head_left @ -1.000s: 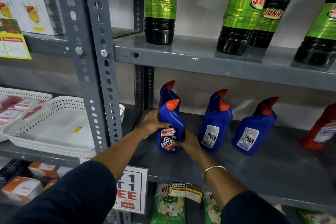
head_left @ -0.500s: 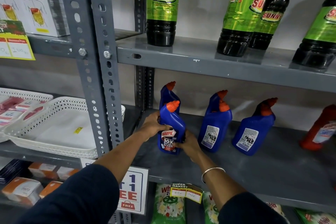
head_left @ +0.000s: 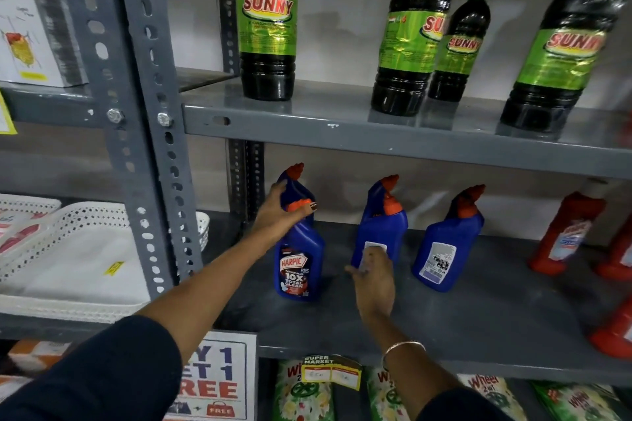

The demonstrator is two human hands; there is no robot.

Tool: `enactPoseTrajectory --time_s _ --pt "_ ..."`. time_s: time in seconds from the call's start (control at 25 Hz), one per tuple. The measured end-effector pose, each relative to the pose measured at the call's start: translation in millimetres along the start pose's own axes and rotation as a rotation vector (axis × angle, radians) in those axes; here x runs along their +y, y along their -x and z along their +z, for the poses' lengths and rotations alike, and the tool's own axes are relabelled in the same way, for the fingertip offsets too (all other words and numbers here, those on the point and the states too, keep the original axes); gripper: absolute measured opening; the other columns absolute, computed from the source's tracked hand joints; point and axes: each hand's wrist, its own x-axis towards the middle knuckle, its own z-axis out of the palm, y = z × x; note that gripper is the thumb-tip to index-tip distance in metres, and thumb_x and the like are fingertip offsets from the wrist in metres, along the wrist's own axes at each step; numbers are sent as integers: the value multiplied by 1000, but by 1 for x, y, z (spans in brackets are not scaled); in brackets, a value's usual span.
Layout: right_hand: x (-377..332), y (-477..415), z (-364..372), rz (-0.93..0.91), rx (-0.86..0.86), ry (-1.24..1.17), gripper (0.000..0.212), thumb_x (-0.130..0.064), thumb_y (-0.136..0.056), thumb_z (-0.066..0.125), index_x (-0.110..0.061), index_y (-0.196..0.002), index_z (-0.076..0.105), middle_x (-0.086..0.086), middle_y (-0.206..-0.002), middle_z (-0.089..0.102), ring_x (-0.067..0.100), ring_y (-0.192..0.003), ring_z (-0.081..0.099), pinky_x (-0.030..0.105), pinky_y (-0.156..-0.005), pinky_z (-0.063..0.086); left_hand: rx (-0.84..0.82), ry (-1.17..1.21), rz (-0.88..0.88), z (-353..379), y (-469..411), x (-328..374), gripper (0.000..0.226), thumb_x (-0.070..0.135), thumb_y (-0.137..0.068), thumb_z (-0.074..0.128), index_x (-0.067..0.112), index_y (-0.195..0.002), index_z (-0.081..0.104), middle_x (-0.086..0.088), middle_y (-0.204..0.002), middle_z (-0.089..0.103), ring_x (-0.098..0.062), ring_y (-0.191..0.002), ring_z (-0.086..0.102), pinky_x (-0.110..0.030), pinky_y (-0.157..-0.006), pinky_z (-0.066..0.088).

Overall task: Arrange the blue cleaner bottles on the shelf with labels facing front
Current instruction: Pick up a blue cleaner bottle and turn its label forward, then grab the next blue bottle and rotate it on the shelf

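Several blue cleaner bottles with orange caps stand on the grey middle shelf. The front left bottle shows its Harpic label to the front, with another blue bottle right behind it. My left hand rests over the front bottle's neck and cap. The middle bottle shows its white back label, and another one stands behind it. My right hand touches the middle bottle's lower front, fingers spread. A third bottle to the right also shows its back label.
Red cleaner bottles stand at the shelf's right end. Dark Sunny bottles line the shelf above. A slotted grey upright separates a white basket on the left. Detergent packs and a sale sign sit below.
My right hand left the front Harpic bottle and moved right onto the middle bottle. My left hand slid up from that bottle's side to its neck. The camera came closer.
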Motion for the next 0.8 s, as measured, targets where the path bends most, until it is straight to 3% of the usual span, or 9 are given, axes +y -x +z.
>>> enactPoseTrajectory --time_s 0.12,0.24,0.36,0.48,0.56,0.68,0.8 --pt "9 -16 -25 53 224 77 55 -15 -65 78 -7 -108 46 15 -116 50 30 -113 45 44 -88 47 227 -213 353 39 1 34 61 20 -75 69 9 -129 42 -9 -132 48 -22 -124 43 -29 -106 35" --pt "32 -36 -38 157 112 -51 49 -8 -62 79 -7 -99 47 9 -102 49 31 -103 48 39 -80 46 190 -195 438 87 -2 45 51 11 -79 64 5 -126 44 -15 -130 47 -26 -124 42 -32 -107 35" --pt "49 -53 -39 236 -103 -166 42 0 -63 78 -20 -82 47 -1 -84 55 28 -90 57 29 -71 48 -125 -196 302 118 -17 39 49 -2 -76 63 0 -122 47 -3 -120 50 -15 -114 46 -15 -91 35" --pt "54 -63 -35 171 -199 -126 35 -3 -67 75 -14 -91 52 -10 -79 56 11 -74 57 9 -59 44 -436 -352 136 130 -40 15 51 -3 -72 65 1 -120 49 -14 -123 57 -27 -114 54 -30 -92 45" --pt "58 -68 -34 131 -202 -160 37 -3 -66 76 -4 -98 59 -1 -86 64 14 -75 59 12 -62 45 -440 -372 112 133 -51 4 50 -4 -71 65 2 -118 51 -18 -122 60 -31 -112 57 -33 -91 46" --pt "63 -75 -40 139 -226 -201 37 -1 -63 76 1 -98 63 18 -99 70 24 -85 64 34 -74 50 -432 -350 107 133 -57 5 48 -3 -68 69 0 -114 56 -20 -116 62 -31 -107 59 -32 -86 48" --pt "58 -81 -54 130 -295 -155 36 -1 -66 75 1 -100 62 21 -104 69 23 -87 62 31 -74 47 -443 -297 42 135 -54 11 47 -3 -68 70 -1 -113 56 -20 -117 61 -31 -105 59 -37 -89 50"
